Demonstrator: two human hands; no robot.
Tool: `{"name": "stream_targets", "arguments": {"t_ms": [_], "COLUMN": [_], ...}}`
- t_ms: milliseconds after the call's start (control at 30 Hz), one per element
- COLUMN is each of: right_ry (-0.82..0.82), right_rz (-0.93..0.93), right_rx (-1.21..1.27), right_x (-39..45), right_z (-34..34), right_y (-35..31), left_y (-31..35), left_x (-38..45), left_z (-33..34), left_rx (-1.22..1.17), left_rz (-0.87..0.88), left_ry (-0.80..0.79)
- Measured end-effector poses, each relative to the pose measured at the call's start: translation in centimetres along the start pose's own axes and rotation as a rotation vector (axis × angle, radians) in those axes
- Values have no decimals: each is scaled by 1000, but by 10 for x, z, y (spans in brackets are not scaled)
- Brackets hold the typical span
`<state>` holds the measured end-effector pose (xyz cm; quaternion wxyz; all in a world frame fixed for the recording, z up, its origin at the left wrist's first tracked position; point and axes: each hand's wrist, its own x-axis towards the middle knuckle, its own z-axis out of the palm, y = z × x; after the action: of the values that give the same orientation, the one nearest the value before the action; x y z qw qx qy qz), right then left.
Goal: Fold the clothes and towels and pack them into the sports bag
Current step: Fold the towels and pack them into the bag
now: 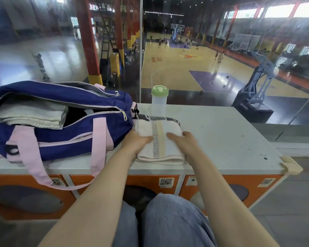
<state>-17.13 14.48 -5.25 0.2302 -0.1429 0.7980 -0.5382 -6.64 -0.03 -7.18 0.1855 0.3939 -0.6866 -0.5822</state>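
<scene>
A cream towel (pixel 161 127) with a dark and a yellow stripe lies folded on the white counter top (pixel 221 136), just right of the bag. My left hand (pixel 136 141) rests flat on its left side, fingers pointing inward. My right hand (pixel 184 139) lies flat on its right side. Neither hand grips the cloth. The navy sports bag (pixel 64 132) with pink straps stands at the left, its top zip open. Inside it lies a folded white cloth (pixel 29 113).
A clear bottle with a green lid (pixel 159 100) stands behind the towel at the counter's far edge, against a glass wall. Orange locker fronts (pixel 168 182) sit under the counter. My knees (pixel 164 220) are in front of them. A padded corner (pixel 291 166) marks the counter's right end.
</scene>
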Motion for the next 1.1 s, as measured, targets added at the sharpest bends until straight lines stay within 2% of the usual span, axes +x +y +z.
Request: {"name": "stream_targets", "arguments": {"t_ms": [100, 233, 367, 533, 667, 900, 1000, 1100], "right_ry": [-74, -227, -322, -454, -515, -631, -592, -456], "right_rz": [109, 56, -84, -211, -267, -307, -387, -461], "right_rx": [280, 508, 540, 481, 460, 512, 405, 112], "right_x": [4, -1, -12, -27, -31, -43, -38, -31], "right_z": [-7, -14, -14, 17, 68, 156, 188, 210], "right_y": [-3, -10, -31, -72, -99, -138, -140, -137], "left_y": [4, 11, 25, 41, 46, 54, 43, 23], "left_x": [-5, -16, -34, -59, -64, -52, -38, -24], "left_z": [-3, -14, -43, -94, -148, -236, -260, -270], "left_rx": [-160, -329, -468, -465, -381, -146, -82, 108], "left_rz": [4, 30, 66, 193, 307, 371, 356, 268], "left_ry": [-102, -223, -177, -16, 139, 486, 521, 467]}}
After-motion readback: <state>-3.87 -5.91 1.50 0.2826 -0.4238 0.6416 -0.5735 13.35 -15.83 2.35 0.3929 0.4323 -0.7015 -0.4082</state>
